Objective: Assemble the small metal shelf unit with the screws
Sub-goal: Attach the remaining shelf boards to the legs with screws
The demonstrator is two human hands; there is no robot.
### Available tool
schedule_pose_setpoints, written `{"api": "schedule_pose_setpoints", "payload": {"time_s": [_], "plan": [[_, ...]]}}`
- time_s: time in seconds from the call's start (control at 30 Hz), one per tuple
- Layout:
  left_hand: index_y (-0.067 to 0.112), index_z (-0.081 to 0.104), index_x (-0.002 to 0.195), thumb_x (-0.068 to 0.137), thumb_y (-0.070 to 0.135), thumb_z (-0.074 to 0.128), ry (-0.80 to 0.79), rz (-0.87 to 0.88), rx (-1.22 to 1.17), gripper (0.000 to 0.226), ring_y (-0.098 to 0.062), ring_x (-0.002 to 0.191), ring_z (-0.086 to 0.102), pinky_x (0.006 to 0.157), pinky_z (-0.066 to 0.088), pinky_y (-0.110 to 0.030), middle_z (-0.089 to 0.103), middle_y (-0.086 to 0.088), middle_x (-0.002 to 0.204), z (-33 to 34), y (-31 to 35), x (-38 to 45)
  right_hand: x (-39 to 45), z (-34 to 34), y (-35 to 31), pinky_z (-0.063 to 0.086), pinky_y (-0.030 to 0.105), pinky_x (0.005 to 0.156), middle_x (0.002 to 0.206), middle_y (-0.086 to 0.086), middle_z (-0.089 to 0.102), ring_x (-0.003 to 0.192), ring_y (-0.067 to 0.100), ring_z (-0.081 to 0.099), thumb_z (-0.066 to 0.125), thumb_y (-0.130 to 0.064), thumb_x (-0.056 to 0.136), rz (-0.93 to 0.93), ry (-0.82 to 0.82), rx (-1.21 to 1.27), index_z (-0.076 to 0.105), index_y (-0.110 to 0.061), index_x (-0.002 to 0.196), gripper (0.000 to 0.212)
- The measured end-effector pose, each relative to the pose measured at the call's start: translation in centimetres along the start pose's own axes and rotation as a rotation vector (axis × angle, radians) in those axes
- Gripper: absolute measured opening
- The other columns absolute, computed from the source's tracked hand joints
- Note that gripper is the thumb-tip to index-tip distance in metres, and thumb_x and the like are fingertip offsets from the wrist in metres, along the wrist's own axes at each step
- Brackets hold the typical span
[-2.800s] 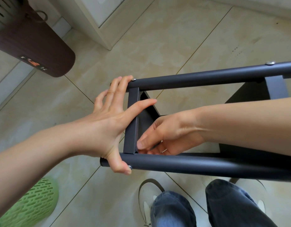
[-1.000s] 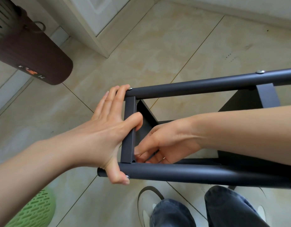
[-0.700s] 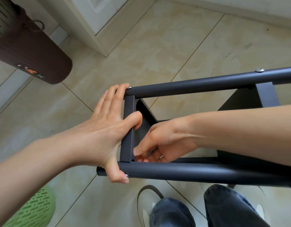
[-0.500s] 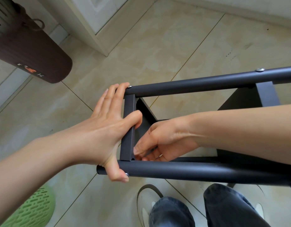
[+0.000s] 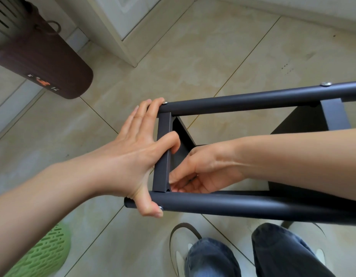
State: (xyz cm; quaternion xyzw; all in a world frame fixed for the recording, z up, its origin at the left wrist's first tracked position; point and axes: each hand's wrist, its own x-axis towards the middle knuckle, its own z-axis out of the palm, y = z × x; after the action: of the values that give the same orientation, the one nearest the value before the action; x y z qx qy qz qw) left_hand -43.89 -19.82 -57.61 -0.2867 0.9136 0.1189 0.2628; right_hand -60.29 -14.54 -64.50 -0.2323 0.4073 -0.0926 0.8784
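Observation:
The dark grey metal shelf unit (image 5: 253,100) lies on its side, two round posts running left to right. My left hand (image 5: 133,156) grips its end crossbar (image 5: 164,156): the index finger hooks over the bar, the other fingers lie against the far post's end, and the thumb presses a silver screw (image 5: 160,207) at the near post's end. My right hand (image 5: 195,172) reaches inside the frame, fingers curled at the inner corner where the crossbar meets the near post; what they pinch is hidden. Another silver screw (image 5: 325,84) sits on the far post.
A brown cylindrical object (image 5: 43,62) stands at the upper left on the beige tiled floor (image 5: 193,56). A green perforated basket (image 5: 37,254) is at the lower left. My jeans-clad legs (image 5: 233,254) and shoes are below the frame. A white cabinet base (image 5: 117,27) is at the top.
My left index finger has curled from straight to hooked over the crossbar. My right hand's fingers have shifted slightly at the inner corner. The frame has barely moved.

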Motion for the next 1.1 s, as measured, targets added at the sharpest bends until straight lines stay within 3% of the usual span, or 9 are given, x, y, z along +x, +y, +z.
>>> {"api": "schedule_pose_setpoints", "payload": {"time_s": [0.1,0.23,0.4,0.73,0.9,1.0,1.1], "plan": [[0.042,0.022,0.124,0.025,0.084,0.053,-0.006,-0.006,-0.019,0.112,-0.033,0.144,-0.036,0.117,-0.011,-0.042,-0.033,-0.011,0.154,-0.2,0.1,0.0,-0.4,-0.2,0.0,0.056,0.022,0.068,0.071,0.003,0.065,0.065,0.01,0.064,0.058,-0.009,0.095,-0.015,-0.027,-0.007,0.063,-0.008,0.08,0.016],[0.048,0.014,0.13,0.025,0.084,0.052,-0.02,-0.011,-0.047,0.118,-0.03,0.142,-0.041,0.114,-0.017,-0.037,-0.04,-0.004,0.152,-0.4,0.2,0.1,-0.7,-0.3,-0.1,0.055,0.02,0.064,0.073,0.005,0.06,0.064,0.01,0.061,0.059,-0.009,0.095,-0.022,-0.031,-0.034,0.062,-0.007,0.082,0.013],[0.053,-0.015,0.141,0.025,0.086,0.048,-0.034,-0.009,-0.039,0.136,-0.025,0.133,-0.053,0.098,-0.037,-0.025,-0.054,-0.002,0.144,-0.2,0.1,0.3,-0.2,0.0,0.0,0.05,0.031,0.09,0.079,0.008,0.067,0.078,0.017,0.062,0.06,-0.008,0.094,-0.006,0.015,-0.008,0.065,-0.006,0.09,0.007],[0.054,-0.041,0.135,0.029,0.086,0.048,-0.043,-0.024,0.037,0.143,-0.028,0.13,-0.056,0.107,-0.032,-0.038,-0.061,-0.008,0.139,-0.1,0.2,0.2,-1.9,0.3,-0.1,0.056,0.024,0.073,0.075,0.004,0.07,0.07,0.012,0.067,0.063,-0.012,0.094,-0.077,0.068,-0.105,0.069,-0.006,0.086,0.011],[0.049,-0.047,0.133,0.05,0.074,0.073,-0.032,-0.067,0.046,0.149,-0.028,0.133,-0.053,0.117,-0.023,-0.047,-0.059,-0.009,0.142,0.3,0.6,-0.5,-4.3,0.6,0.2,0.056,0.02,0.074,0.098,0.011,0.073,0.083,0.013,0.068,0.063,-0.016,0.096,-0.173,0.129,-0.238,0.071,-0.001,0.111,0.023],[0.048,-0.047,0.133,0.064,0.063,0.079,-0.005,-0.053,-0.071,0.145,-0.015,0.136,-0.05,0.118,-0.022,-0.037,-0.056,0.0,0.146,1.0,0.6,-1.4,-5.8,1.4,0.5,0.056,0.026,0.085,0.104,0.009,0.075,0.09,0.019,0.07,0.062,-0.027,0.096,-0.219,0.213,-0.448,0.074,-0.011,0.109,0.024],[0.055,-0.036,0.138,0.075,0.05,0.081,0.059,-0.037,-0.335,0.133,0.007,0.141,-0.032,0.112,-0.01,-0.006,-0.043,0.021,0.152,2.0,0.7,-3.0,-7.1,2.3,0.7,0.053,0.016,0.078,0.093,-0.006,0.076,0.081,0.004,0.069,0.061,-0.035,0.095,-0.283,0.409,-0.789,0.076,-0.024,0.105,0.022]]}}
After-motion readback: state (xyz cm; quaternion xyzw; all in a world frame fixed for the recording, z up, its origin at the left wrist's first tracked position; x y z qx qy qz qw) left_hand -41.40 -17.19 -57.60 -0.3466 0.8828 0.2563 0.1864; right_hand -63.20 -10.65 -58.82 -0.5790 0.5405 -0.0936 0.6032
